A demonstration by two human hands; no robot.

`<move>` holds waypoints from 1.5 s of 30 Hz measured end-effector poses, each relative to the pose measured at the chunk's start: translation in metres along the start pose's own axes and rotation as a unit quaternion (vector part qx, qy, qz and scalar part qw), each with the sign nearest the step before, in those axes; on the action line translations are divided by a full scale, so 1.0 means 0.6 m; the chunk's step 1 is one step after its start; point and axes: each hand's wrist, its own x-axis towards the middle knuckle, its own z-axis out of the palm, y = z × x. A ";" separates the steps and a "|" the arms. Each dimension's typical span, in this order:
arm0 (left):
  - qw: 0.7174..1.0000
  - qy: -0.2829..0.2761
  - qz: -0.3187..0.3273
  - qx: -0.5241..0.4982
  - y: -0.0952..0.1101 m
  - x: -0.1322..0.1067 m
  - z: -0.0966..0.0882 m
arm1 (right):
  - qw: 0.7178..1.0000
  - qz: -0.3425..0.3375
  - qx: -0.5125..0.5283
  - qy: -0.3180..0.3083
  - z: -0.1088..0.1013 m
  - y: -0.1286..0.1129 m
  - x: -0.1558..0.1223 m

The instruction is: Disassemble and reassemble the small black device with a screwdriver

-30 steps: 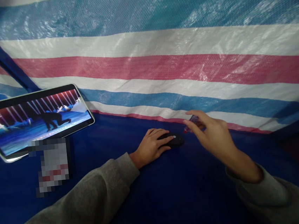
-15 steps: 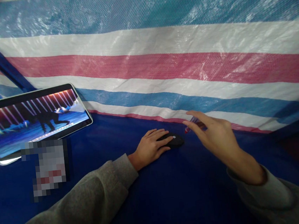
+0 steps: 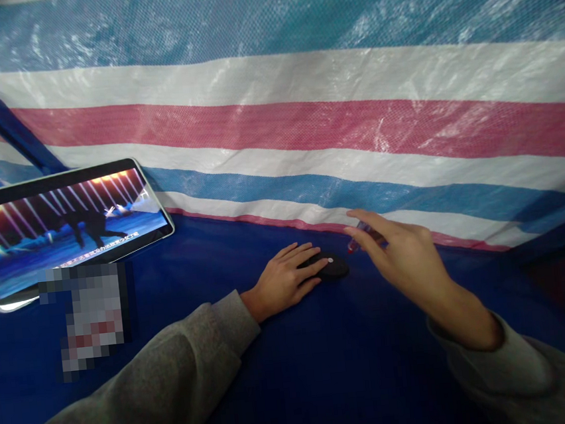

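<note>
My left hand (image 3: 284, 280) lies low over a black computer mouse (image 3: 336, 267), its fingers stretched across the mouse's left part and holding it on the blue surface. A small white spot shows on the mouse top, beside a fingertip. To the right, my right hand (image 3: 404, 253) is raised above the surface, pinching a small clear object with a red tip (image 3: 352, 248) between thumb and forefinger. The tip points down and left, apart from the mouse. Fingers cover most of the clear object, so its kind is hidden.
A tablet (image 3: 167, 234) playing a video leans at the left. In front of it lies a blurred-out pale item (image 3: 95, 316). Behind the dark blue surface (image 3: 290, 391) hangs a striped plastic sheet (image 3: 304, 123), with a blue frame bar (image 3: 8, 118) at left.
My right hand has shifted very slightly left with the clear object. My left hand and the mouse look nearly unmoved. The tablet's picture differs.
</note>
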 end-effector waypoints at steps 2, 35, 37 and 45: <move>1.000 0.003 0.000 0.000 -0.001 0.000 0.001 | 1.000 0.000 -0.002 0.007 -0.001 0.000 0.000; 1.000 0.014 -0.003 -0.007 -0.002 0.002 0.003 | 0.996 0.044 0.076 0.001 -0.008 -0.004 0.004; 1.000 0.012 -0.002 -0.007 -0.001 0.002 0.003 | 0.998 0.033 0.062 0.006 -0.008 -0.003 0.004; 1.000 0.000 -0.014 -0.002 -0.001 0.004 0.001 | 0.999 0.025 0.045 -0.007 -0.007 -0.003 0.005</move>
